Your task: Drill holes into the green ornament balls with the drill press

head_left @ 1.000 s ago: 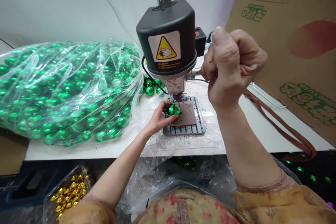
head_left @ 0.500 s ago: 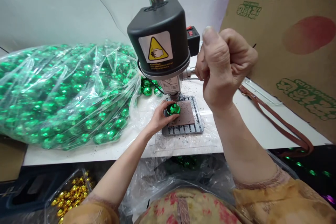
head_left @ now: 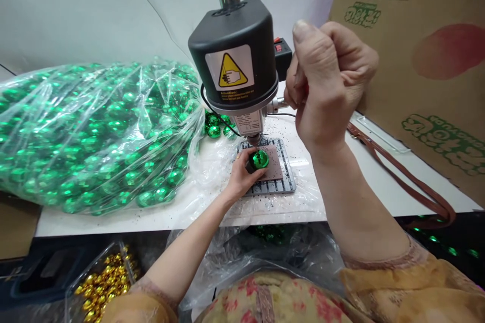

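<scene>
A shiny green faceted ball (head_left: 260, 159) is pinched between the thumb and fingers of my left hand (head_left: 241, 174). It is over a pinkish square pad on the slotted metal base (head_left: 287, 171) of a small bench drill press (head_left: 231, 55), just below and in front of its chuck (head_left: 253, 139). My right hand (head_left: 333, 86) is closed at the metal feed handle (head_left: 279, 103) on the press's right side. The fingers hide most of that handle. Dark specks are scattered over the pad and base.
A large clear bag of green balls (head_left: 94, 136) fills the table's left side, with loose green balls (head_left: 214, 131) beside it. A printed carton (head_left: 409, 60) stands at right, near a brown strap (head_left: 401, 176). Below left is a clear container of gold balls (head_left: 106, 282).
My left hand has shifted slightly right with the green ball, which shows a different side. My right hand is a little higher at the handle. The whole view has moved slightly.
</scene>
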Available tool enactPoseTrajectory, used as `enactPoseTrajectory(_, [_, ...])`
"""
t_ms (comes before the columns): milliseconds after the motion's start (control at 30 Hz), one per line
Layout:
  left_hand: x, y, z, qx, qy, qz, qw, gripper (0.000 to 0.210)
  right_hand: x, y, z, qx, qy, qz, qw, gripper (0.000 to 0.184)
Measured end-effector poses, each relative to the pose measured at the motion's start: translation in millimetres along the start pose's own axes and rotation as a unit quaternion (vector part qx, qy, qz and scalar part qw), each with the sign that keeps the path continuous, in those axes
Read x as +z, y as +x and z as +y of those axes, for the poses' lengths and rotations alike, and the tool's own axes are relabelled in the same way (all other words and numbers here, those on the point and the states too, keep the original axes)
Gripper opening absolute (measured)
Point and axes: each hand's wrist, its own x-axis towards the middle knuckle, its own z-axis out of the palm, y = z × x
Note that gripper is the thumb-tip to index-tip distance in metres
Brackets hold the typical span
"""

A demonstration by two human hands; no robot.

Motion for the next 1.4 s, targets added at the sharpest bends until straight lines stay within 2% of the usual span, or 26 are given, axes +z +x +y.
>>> enactPoseTrajectory(200, [3.0,-1.0,-2.3,0.006,0.013,0.011,1.0,0.057,-2.3,-1.7,2.9,-0.018,-0.002,-0.008,1.0,0.045])
enactPoseTrajectory(333, [1.8,-0.8,-0.4,-0.001,0.015,0.008,1.0,0.057,-4.3,-14.0,5.6,-0.046,0.007,0.022,0.999,0.048])
enactPoseTrajectory(433, [1.3,-1.4,0.7,0.002,0.017,0.006,1.0,0.056,-7.4,-25.8,2.5,-0.032,-0.027,0.042,0.998,0.052])
enactPoseTrajectory(533, [1.1,-2.0,1.0,0.006,0.02,0.0,1.0,0.055,-11.7,-35.7,-0.4,-0.02,-0.04,0.037,0.998,0.054])
enactPoseTrajectory(700, [0.3,-2.1,1.2,0.019,0.014,-0.008,1.0,0.054,-15.8,-43.5,3.0,-0.062,-0.025,0.036,0.997,0.055])
enactPoseTrajectory(867, [-0.6,-2.4,2.7,0.027,0.01,-0.013,1.0,0.052,-17.8,-44.7,6.8,-0.064,-0.05,0.033,0.996,0.051])
enactPoseTrajectory(967, [-0.3,-2.8,2.7,0.026,0.004,-0.015,1.0,0.052,-20.4,-46.3,11.4,-0.098,-0.022,0.036,0.994,0.051])
enactPoseTrajectory(1267, [-0.6,-2.9,4.0,0.023,-0.009,-0.021,0.999,0.052,-26.3,-53.0,22.2,-0.156,0.009,0.022,0.987,0.054])
enactPoseTrajectory(1400, [-0.7,-2.7,5.1,0.022,-0.015,-0.019,0.999,0.051,-30.9,-54.5,21.6,-0.16,0.015,-0.022,0.987,0.047])
